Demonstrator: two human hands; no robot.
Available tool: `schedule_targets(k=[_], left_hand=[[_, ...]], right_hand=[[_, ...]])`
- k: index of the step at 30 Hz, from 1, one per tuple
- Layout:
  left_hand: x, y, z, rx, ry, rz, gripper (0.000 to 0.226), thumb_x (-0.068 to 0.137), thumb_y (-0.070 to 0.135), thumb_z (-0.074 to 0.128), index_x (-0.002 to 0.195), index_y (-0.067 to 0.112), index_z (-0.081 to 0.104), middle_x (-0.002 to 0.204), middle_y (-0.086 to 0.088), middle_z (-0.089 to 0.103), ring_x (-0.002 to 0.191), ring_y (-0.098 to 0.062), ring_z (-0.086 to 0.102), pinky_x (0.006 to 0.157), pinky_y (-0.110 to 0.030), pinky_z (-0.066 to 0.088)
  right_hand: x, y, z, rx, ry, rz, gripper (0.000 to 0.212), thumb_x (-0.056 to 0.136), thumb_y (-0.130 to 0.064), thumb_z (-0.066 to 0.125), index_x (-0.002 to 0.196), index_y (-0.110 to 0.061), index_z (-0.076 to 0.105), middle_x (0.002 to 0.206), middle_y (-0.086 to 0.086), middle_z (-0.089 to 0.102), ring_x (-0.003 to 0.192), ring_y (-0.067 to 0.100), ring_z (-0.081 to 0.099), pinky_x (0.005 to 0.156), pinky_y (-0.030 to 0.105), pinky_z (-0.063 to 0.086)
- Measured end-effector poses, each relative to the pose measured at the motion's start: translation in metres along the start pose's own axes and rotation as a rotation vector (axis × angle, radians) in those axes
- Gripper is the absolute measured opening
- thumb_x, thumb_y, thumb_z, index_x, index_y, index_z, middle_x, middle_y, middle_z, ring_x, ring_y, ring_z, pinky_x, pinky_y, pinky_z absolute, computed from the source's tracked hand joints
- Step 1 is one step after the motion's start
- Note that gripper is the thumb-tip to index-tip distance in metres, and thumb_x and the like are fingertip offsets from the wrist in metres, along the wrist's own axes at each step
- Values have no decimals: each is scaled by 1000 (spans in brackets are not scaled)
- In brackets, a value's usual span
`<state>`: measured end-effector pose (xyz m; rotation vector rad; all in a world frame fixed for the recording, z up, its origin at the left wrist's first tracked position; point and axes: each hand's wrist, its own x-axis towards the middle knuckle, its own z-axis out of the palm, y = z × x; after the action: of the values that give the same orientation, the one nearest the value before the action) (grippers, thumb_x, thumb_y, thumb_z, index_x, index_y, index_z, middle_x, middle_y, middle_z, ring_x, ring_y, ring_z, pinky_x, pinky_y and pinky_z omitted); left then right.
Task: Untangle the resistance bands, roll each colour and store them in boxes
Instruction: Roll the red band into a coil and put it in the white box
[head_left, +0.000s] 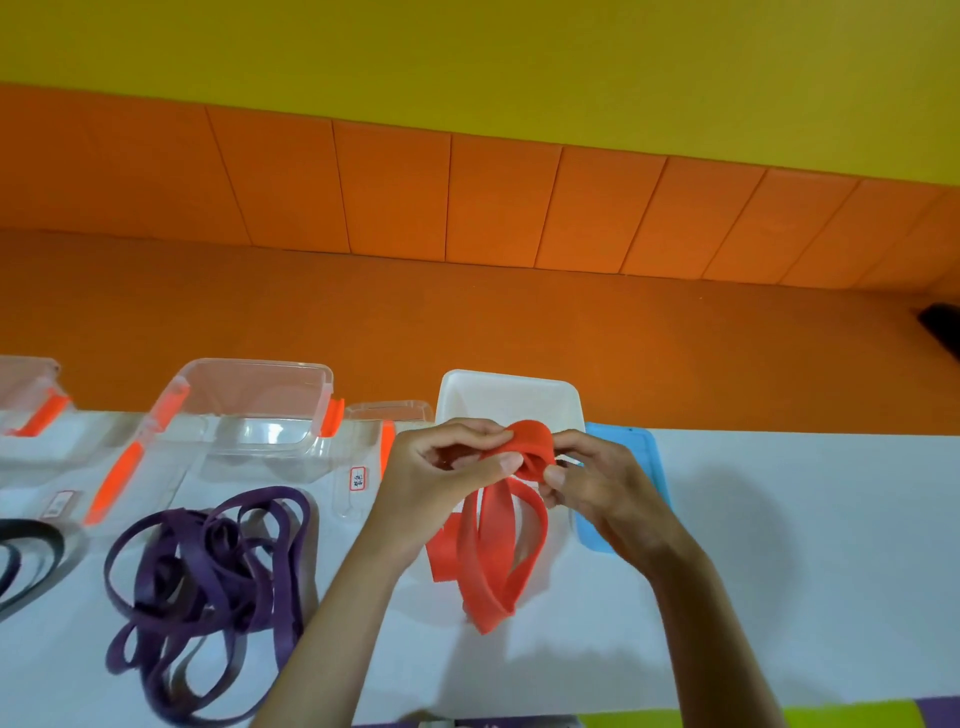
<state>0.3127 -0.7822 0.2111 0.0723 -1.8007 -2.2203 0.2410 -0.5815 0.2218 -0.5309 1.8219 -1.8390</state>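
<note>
- Red band (501, 545) is pinched at its top end between the fingers (470, 432) of the left hand (441, 473) and those of the right hand (592, 483), both curled on it.
- That end is rolled into a small coil. The flat, matte loops are hung over the white bench (805, 545), in front of a white box (509, 395).
- Purple bands (208, 577) are heaped to the left, near clear boxes (249, 410) with orange clips.
- A blue lid (631, 467) is laid on the right.
- Orange padded panels (395, 197) are seen behind, under a yellow wall (467, 52).
</note>
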Motion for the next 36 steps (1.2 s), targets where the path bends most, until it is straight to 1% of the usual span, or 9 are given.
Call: schedule_targets(k=[4, 7, 12, 16, 19, 22, 28, 32, 36], left_hand=[[1, -5, -1, 107, -50, 5, 27, 76, 14, 95, 97, 29, 87, 109, 1, 79, 102, -26, 74, 92, -27, 59], [2, -6, 4, 102, -81, 54, 30, 74, 14, 96, 97, 32, 87, 108, 4, 80, 105, -16, 76, 89, -21, 58], [2, -12, 25, -46, 88, 86, 33, 70, 29, 93, 101, 35, 85, 113, 4, 81, 112, -17, 76, 91, -22, 60], [5, -13, 25, -7, 61, 86, 40, 77, 24, 93, 113, 36, 83, 118, 5, 79, 115, -13, 74, 92, -18, 57], [6, -11, 11, 46, 36, 58, 37, 79, 23, 90, 114, 33, 83, 114, 4, 78, 110, -11, 74, 88, -17, 56], [6, -10, 1, 142, -44, 50, 38, 84, 19, 89, 116, 37, 82, 117, 8, 78, 114, -12, 73, 93, -20, 57], [5, -13, 2, 174, -79, -55, 48, 75, 39, 91, 119, 43, 73, 117, 11, 80, 113, -12, 75, 94, -23, 60], [9, -9, 2, 156, -168, -52, 39, 77, 32, 91, 111, 46, 77, 114, 11, 81, 111, -8, 75, 89, -15, 57], [16, -6, -4, 226, -150, 18, 43, 81, 22, 91, 117, 43, 78, 116, 11, 79, 113, -8, 74, 92, -18, 57]], right_hand=[[1, -3, -10, -41, -15, 35, 50, 84, -29, 85, 131, -33, 67, 101, 10, 75, 90, 36, 78, 79, 44, 65], [0, -9, -7, -36, 34, 36, 45, 75, -39, 93, 112, -26, 71, 102, 14, 79, 93, 37, 79, 77, 42, 66], [-3, -4, 1, 352, 102, 7, 38, 77, -21, 87, 109, -10, 68, 111, 24, 76, 104, 34, 77, 87, 36, 63], [-1, 10, 18, 609, 66, 69, 49, 81, -38, 91, 118, -10, 74, 120, 14, 75, 114, 24, 74, 93, 29, 59], [1, 11, 17, 287, 30, 136, 45, 86, -50, 82, 116, -17, 74, 112, 4, 74, 107, 19, 70, 92, 32, 56], [4, 7, 8, 19, 37, 120, 37, 82, -41, 82, 114, -22, 77, 105, 2, 75, 96, 18, 69, 87, 32, 56], [6, 0, -3, 52, 19, 116, 57, 67, -38, 100, 117, -28, 74, 102, 18, 77, 94, 39, 78, 81, 38, 65], [6, -6, -5, 66, 44, 111, 55, 67, -43, 98, 113, -26, 75, 102, 19, 78, 95, 38, 78, 79, 38, 65], [8, 6, 8, 267, 68, 140, 48, 78, -26, 90, 122, -15, 73, 110, 27, 74, 107, 36, 76, 89, 37, 62]])
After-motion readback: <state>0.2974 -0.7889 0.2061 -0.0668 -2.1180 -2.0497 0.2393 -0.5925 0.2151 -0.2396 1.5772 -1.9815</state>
